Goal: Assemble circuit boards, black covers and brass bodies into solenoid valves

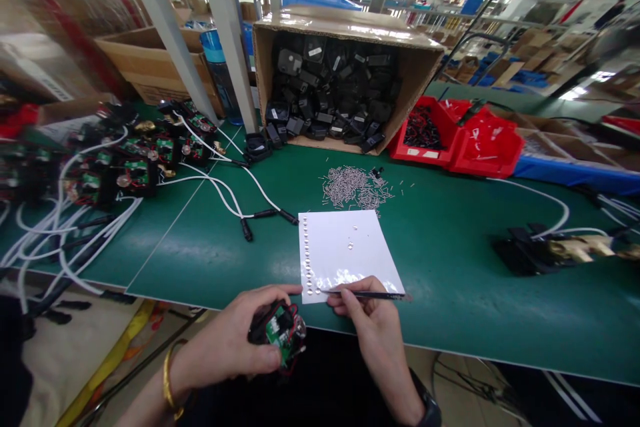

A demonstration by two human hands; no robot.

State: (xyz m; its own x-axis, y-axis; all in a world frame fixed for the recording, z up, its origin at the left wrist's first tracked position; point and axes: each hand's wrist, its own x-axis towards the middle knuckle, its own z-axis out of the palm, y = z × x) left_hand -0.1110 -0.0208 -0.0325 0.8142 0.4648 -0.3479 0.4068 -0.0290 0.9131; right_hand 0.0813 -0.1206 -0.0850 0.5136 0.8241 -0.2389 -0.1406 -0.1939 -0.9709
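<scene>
My left hand (245,330) is closed around a small black housing with a green circuit board (278,332), red wires and a clear round part, held just off the table's front edge. Its index finger reaches to the white sheet (335,250). Between the thumb and fingers of my right hand (367,317) are dark, thin tweezers (373,294), lying nearly level. Their tip is at the sheet's lower left, by small clear rings (310,291). More such rings run in a column along the left side, and a few loose bits lie mid-sheet.
A heap of small metal pins or screws (345,185) lies behind the sheet. Farther back stands a carton (420,57) of black housings, beside red bins (485,147). Wired board assemblies (137,173) with white cables crowd the left; another black-and-brass assembly (550,250) lies right.
</scene>
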